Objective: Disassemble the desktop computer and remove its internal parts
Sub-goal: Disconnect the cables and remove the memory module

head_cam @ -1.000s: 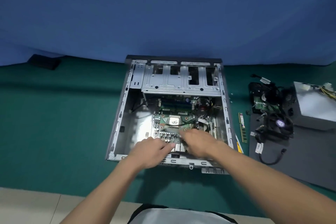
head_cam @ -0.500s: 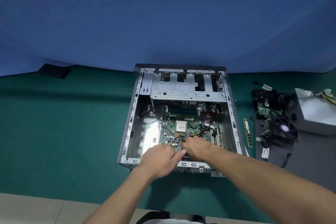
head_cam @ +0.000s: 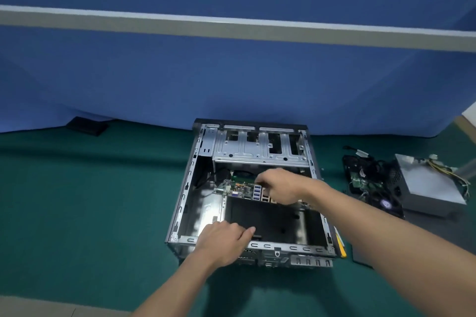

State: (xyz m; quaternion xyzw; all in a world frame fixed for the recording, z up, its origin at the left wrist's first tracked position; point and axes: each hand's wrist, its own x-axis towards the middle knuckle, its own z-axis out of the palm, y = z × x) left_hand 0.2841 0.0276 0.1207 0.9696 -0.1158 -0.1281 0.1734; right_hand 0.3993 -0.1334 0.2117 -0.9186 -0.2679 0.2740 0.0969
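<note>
Since the earlier frame, the motherboard (head_cam: 238, 189) has come up off the floor of the computer case (head_cam: 180, 203). It now stands tilted with its port edge raised towards the viewer, and the dark case floor is bare below it. The left hand (head_cam: 221, 239) has drawn back to the near rim.

Far to the left of both hands, a small black object (head_cam: 86, 126) lies on the green tabletop (head_cam: 77, 201) against the blue backdrop. The left hand's fingers (head_cam: 244, 233) are released, lying fairly straight across the case's near rim and holding nothing. Just beyond them is the tilted motherboard, and past it the metal drive cage (head_cam: 260, 148) spans the far end of the case. The right hand (head_cam: 282, 186) reaches into the case, its fingers (head_cam: 265, 179) curled on the board's raised edge beside the blue ports, grasping it. To the right of that hand, outside the case, lie a tangle of cables and boards (head_cam: 360, 177), a black cooling fan (head_cam: 386, 203) and a grey power supply (head_cam: 427, 185).
</note>
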